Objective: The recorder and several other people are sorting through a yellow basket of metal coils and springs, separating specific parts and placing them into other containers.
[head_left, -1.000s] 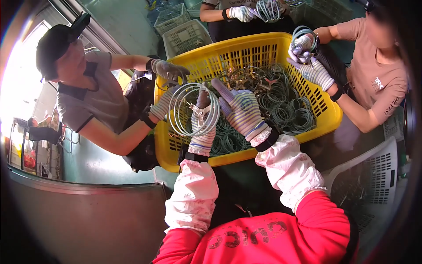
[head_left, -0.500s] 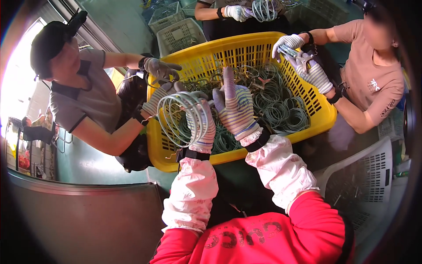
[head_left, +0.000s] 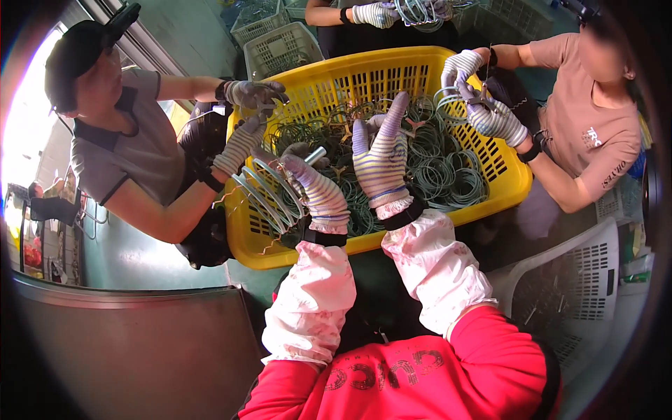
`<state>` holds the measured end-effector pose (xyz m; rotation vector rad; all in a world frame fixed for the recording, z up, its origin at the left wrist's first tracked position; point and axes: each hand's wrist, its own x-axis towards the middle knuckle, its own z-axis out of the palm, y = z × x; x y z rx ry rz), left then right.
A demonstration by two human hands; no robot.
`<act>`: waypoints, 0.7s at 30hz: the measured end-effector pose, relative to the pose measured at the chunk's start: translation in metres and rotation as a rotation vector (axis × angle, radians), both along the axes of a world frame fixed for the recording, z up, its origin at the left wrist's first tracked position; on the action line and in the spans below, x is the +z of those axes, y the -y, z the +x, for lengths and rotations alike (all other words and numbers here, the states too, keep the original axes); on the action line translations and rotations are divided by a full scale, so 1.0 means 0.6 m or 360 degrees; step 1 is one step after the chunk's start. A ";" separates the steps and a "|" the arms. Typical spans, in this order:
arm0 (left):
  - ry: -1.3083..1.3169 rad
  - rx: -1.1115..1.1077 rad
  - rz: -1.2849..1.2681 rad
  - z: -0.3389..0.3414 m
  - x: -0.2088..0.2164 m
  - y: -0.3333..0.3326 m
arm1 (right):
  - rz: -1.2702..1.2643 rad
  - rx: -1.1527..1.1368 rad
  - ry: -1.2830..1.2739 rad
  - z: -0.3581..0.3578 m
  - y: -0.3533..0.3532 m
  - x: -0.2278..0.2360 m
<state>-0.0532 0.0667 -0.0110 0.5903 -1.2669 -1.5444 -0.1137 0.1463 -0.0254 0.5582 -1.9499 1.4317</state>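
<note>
My left hand (head_left: 323,194), in a striped glove with purple-grey fingertips, is closed around a bundle of pale wire coils (head_left: 269,196). The coils hang tilted over the left rim of the yellow basket, and thin copper-coloured wire ends trail from them. A short silver tube (head_left: 315,156) sticks out beside the fingertips; whether I grip it I cannot tell. My right hand (head_left: 381,157), gloved alike, is raised over the basket with its fingers stretched and apart, holding nothing visible. Below both hands, many grey-green wire coils (head_left: 458,175) fill the yellow basket (head_left: 381,241).
A co-worker's gloved hands (head_left: 248,115) work at the basket's left side. On the right, another person's gloved hands (head_left: 493,115) hold pliers and wire coils. A third person's hand (head_left: 374,15) is at the far side. White crates (head_left: 283,49) stand behind; a white basket (head_left: 595,269) lies right.
My left hand has turned, tipping the coils leftward, and the silver tube now shows. My right hand has rotated, its fingers spread differently. The right co-worker's hands now show rings.
</note>
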 end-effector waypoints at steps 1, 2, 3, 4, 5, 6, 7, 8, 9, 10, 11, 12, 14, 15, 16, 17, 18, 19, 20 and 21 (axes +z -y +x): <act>-0.0003 -0.0007 0.0002 -0.005 -0.008 -0.001 | -0.0039 -0.0009 0.0062 -0.001 -0.001 -0.005; -0.0028 -0.0051 0.0130 -0.006 -0.024 0.009 | -0.0044 0.0006 0.0059 0.006 0.009 0.001; -0.0049 -0.0107 0.0266 -0.008 -0.043 0.015 | -0.0157 0.0042 0.0253 0.016 0.016 0.007; -0.0049 -0.0105 0.0269 -0.012 -0.061 0.024 | -0.0269 0.0076 0.0447 0.025 0.021 0.014; -0.0063 -0.0160 0.0361 -0.015 -0.067 0.033 | -0.0267 0.0082 0.0448 0.033 0.025 0.017; -0.0077 -0.0215 0.0453 -0.016 -0.074 0.040 | -0.0337 0.0109 0.0619 0.039 0.030 0.019; -0.0079 -0.0208 0.0454 -0.014 -0.084 0.041 | -0.0406 0.0136 0.0789 0.044 0.034 0.021; -0.0133 -0.0278 0.0533 -0.019 -0.076 0.020 | -0.0452 0.0134 0.0850 0.032 0.027 0.001; -0.0187 -0.0336 0.0603 -0.019 -0.063 0.005 | -0.0450 0.0108 0.0848 0.025 0.022 -0.008; -0.0226 -0.0338 0.0735 -0.025 -0.048 -0.012 | -0.0463 0.0120 0.0980 0.018 0.016 -0.017; -0.0243 -0.0304 0.0723 -0.034 -0.086 0.018 | -0.0474 0.0199 0.1112 0.026 0.031 -0.015; -0.0416 -0.0415 0.0909 -0.046 -0.153 0.079 | -0.0458 0.0283 0.1171 0.045 0.062 -0.004; -0.0345 -0.0594 0.1070 -0.045 -0.096 0.004 | -0.0716 0.0326 0.1344 0.006 0.019 -0.044; -0.0349 -0.0577 0.1061 -0.033 -0.075 0.006 | -0.0975 0.0525 0.1505 0.012 0.025 -0.043; -0.0316 -0.0585 0.1057 -0.014 -0.060 0.021 | -0.1217 0.0730 0.1566 0.032 0.041 -0.018; -0.0276 -0.0622 0.1072 -0.006 -0.050 0.022 | -0.1205 0.0743 0.1577 0.036 0.039 -0.012; -0.0265 -0.0509 0.1219 -0.004 -0.037 0.023 | -0.1241 0.0758 0.1648 0.035 0.032 -0.008; -0.0269 -0.0509 0.1226 -0.008 -0.038 0.024 | -0.1280 0.0754 0.1704 0.026 0.017 -0.005; -0.0074 -0.0495 0.1113 -0.010 -0.039 0.025 | -0.1233 0.0707 0.1677 0.015 0.000 -0.002; 0.0127 -0.0493 0.0997 -0.015 -0.033 0.020 | -0.1306 0.0702 0.1581 0.002 -0.016 -0.015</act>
